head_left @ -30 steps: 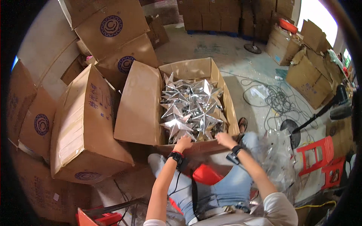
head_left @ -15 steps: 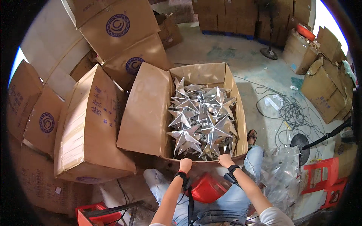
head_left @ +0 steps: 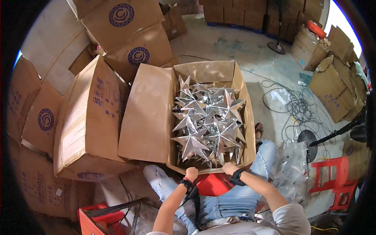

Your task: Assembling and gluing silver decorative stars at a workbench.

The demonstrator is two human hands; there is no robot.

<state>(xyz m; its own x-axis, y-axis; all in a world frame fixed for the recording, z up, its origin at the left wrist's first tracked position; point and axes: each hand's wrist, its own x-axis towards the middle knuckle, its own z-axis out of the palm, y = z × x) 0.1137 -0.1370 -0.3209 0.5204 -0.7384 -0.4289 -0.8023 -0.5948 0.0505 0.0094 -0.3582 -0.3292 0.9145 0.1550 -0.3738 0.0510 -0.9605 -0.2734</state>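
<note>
An open cardboard box [head_left: 147,117] sits in front of my knees, filled with several shiny silver stars [head_left: 207,121]. My left hand [head_left: 191,173] is closed on the box's near edge, a dark band on its wrist. On the same near edge, a little to the right, my right hand [head_left: 230,168] grips the cardboard and also wears a dark wrist band. Below my hands a red stool [head_left: 213,184] shows between my legs.
Closed cardboard boxes [head_left: 92,117] are stacked at the left and back. A tangle of cables [head_left: 297,105] lies on the concrete floor at the right, with a fan base [head_left: 307,139], clear plastic bags [head_left: 290,172] and a red stool [head_left: 337,178]. A red crate [head_left: 98,219] sits at the lower left.
The box of stars now looks lower and nearer to my lap, with my hands lower in the picture. Both hands stay on its near edge.
</note>
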